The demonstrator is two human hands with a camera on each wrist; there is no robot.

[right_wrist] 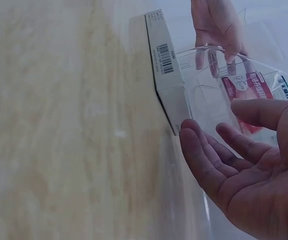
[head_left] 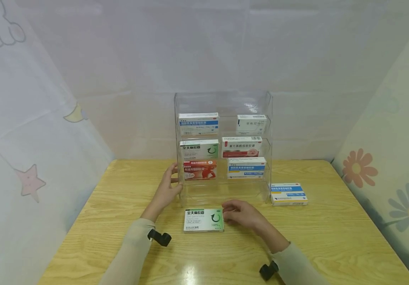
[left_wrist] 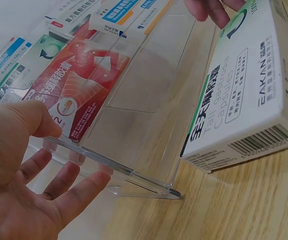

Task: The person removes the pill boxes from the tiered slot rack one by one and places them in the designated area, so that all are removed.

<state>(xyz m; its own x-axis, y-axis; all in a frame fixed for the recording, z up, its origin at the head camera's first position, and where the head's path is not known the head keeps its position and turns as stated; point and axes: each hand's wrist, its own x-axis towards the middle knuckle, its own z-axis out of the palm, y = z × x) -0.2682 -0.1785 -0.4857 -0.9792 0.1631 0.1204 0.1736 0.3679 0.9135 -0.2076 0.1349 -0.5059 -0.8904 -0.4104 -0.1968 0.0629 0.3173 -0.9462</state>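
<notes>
Capsule box (head_left: pixel 203 220) lay face-up before the clear rack (head_left: pixel 222 190), perhaps for easy reach — right hand (head_left: pixel 243 215) loose beside it, grasping nothing; left hand (head_left: pixel 166 191) pinched the rack's side, seemingly for steadiness.

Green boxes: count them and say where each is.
2. One green box is in the rack, at left, between a blue box and a red box; another green box is on the table beside the right hand. Others may hide behind racked boxes.
</notes>
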